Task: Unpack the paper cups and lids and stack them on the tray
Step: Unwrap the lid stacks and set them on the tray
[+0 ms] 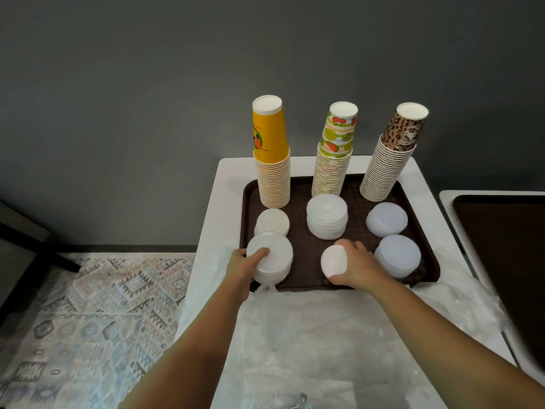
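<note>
A brown tray (356,199) on a white table holds three upside-down cup stacks at the back: yellow cups (272,160), fruit-print cups (334,154) and leopard-print cups (390,160). In front of them lie several lid stacks, among them a tall middle stack (327,215) and a small left stack (272,221). My left hand (243,268) grips a stack of white lids (272,261) at the tray's front left corner. My right hand (361,267) holds a smaller white lid stack (333,261) at the front middle, tilted on edge.
Two translucent lid stacks (387,218) (398,255) lie on the tray's right side. Crumpled clear plastic wrapping (309,335) covers the table's near part. A second brown tray (507,246) sits on another table at right. A patterned rug (88,320) covers the floor at left.
</note>
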